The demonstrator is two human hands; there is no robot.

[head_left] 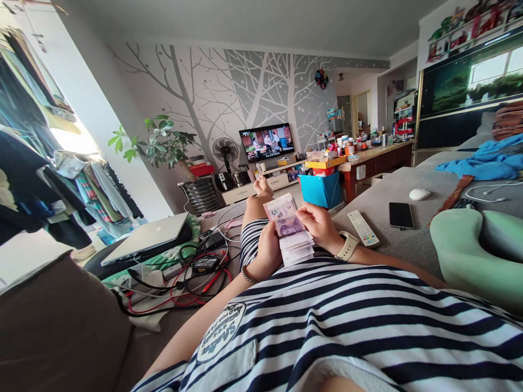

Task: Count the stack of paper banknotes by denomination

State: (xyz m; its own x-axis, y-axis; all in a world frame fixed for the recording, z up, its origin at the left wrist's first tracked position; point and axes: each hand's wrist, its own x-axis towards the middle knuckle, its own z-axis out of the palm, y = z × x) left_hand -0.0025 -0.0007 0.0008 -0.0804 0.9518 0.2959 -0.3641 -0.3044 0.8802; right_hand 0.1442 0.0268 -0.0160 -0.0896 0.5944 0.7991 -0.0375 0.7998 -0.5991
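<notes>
Between my two hands is a stack of purple-and-white banknotes [288,218], held above my lap. The figure 5 shows on the top notes, and the lower part of the stack fans downward over the striped clothing [322,305]. My left hand [267,247], with a bracelet at its wrist, closes on the left edge of the notes. On the other side, my right hand [321,224] pinches the upper right edge between thumb and fingers. A pale watch [347,246] sits on the right wrist.
Right of me on the sofa lie a remote control [363,228], a phone [401,215], a white mouse [420,194] and a green neck pillow [457,245]. At left, a laptop [147,237] rests near tangled cables [196,272]. Ahead stands a blue box [321,189].
</notes>
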